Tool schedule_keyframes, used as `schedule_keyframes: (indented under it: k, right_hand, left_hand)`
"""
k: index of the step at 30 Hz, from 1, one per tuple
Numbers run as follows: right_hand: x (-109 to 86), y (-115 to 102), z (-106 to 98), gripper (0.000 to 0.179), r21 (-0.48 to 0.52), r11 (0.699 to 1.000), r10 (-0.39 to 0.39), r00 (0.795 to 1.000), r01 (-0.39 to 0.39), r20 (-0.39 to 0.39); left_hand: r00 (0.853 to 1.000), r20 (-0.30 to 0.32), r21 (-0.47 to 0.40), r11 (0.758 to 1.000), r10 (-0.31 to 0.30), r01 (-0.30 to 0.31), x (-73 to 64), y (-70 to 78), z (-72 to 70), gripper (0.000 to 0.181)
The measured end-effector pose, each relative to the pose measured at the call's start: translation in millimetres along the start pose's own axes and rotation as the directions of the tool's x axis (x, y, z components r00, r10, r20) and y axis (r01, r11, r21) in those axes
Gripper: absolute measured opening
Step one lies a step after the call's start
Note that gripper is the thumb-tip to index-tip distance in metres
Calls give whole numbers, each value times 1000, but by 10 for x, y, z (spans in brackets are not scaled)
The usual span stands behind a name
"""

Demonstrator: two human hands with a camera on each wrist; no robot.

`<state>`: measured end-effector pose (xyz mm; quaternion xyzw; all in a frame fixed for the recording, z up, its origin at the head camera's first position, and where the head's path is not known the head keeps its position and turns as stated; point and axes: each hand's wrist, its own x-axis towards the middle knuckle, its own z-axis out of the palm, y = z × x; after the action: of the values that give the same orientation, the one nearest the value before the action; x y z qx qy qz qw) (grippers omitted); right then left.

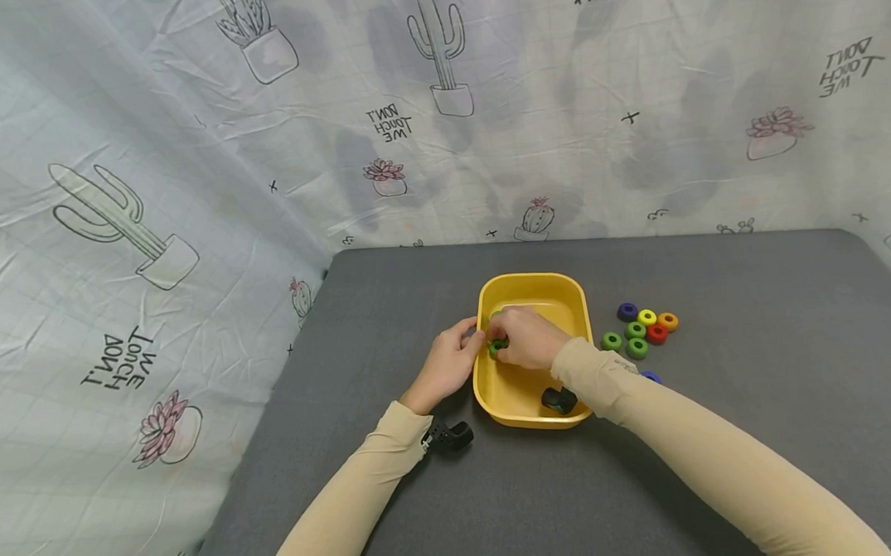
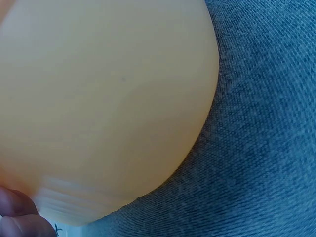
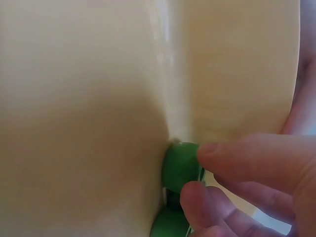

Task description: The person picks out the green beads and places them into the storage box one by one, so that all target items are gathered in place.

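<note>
A yellow plastic tray [image 1: 543,417] stands on the table. At its left wall my left hand [image 1: 446,359] grips the rim; in the left wrist view its fingertips [image 2: 22,212] lie against the tray's outer side. Inside the tray, by that same wall, my right hand [image 1: 526,338] reaches down. Its thumb and finger pinch a small green ring [image 3: 180,167], close against the wall. Another green ring [image 3: 169,224] is right beside it, partly hidden by the fingers. The camera strapped to my right wrist [image 1: 559,400] hangs over the tray's near right corner.
Right of the tray lies a loose group of small rings: dark blue [image 1: 627,311], yellow [image 1: 646,317], orange [image 1: 667,322], red [image 1: 657,333] and several green [image 1: 638,348]. A blue ring [image 1: 651,377] is partly covered by my right sleeve. A printed cloth [image 1: 578,73] hangs behind the grey table [image 1: 754,339].
</note>
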<state>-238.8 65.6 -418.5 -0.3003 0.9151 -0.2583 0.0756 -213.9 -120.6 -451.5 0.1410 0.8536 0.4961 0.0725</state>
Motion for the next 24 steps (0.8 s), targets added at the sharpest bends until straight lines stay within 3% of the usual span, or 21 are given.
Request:
schedule_keyframes:
  k: [10, 24]
  right_hand:
    - [-54, 53, -86, 19, 68, 998, 10, 999, -7, -35]
    - [-319, 84, -419, 29, 175, 982, 87, 994, -75, -64]
  left_hand:
    - [1000, 1, -6, 1000, 2, -2, -7, 9, -4, 46]
    - [999, -4, 7, 999, -48, 48, -3, 30, 11, 49]
